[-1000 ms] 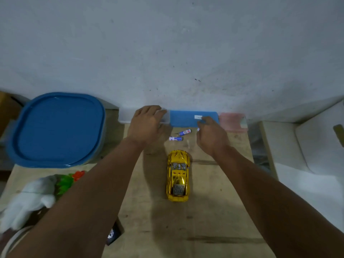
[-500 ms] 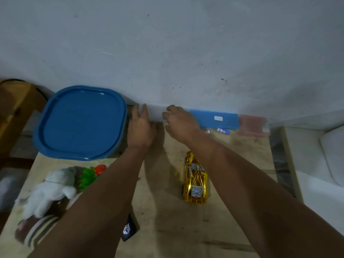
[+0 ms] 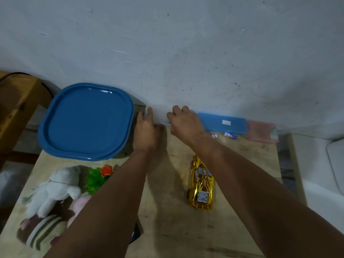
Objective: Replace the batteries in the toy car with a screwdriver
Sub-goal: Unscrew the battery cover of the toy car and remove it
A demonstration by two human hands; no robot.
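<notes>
The yellow toy car [image 3: 202,183] lies on the wooden table [image 3: 242,164], right of centre, with my right forearm passing just left of it. Two small batteries [image 3: 230,135] lie near the wall in front of a blue-lidded box [image 3: 223,123]. A translucent white box [image 3: 160,116] stands against the wall. My left hand [image 3: 147,133] rests at its left end with straight fingers. My right hand [image 3: 184,123] has its fingers curled over the box's right end. No screwdriver is in sight.
A large blue-lidded container [image 3: 87,121] stands at the back left. A pink box [image 3: 260,131] sits right of the blue-lidded one. A white plush toy [image 3: 54,189], a fake plant [image 3: 98,177] and a striped cloth [image 3: 41,233] crowd the front left. A dark object [image 3: 135,233] lies under my left forearm.
My right hand has moved left from the blue-lidded box onto the white box. My left hand slid to the white box's left end. My head turned left.
</notes>
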